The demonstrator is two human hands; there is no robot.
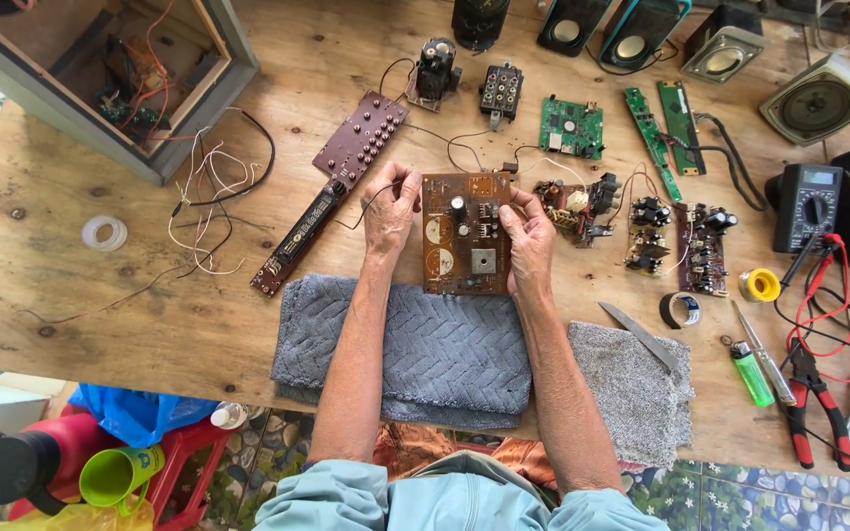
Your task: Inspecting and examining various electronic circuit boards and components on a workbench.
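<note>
I'm pinching the brown circuit board [466, 234] at frame centre, above the grey towel [415, 344], left hand [390, 211] and right hand [528, 246] gripping its side edges—looks light, stiff, fragile, so I'm keeping fingers off components and trailing wires [366, 202].

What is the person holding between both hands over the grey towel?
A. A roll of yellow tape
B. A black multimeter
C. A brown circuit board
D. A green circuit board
C: the left hand and right hand grip the side edges of a brown circuit board, held above the grey towel.
</note>
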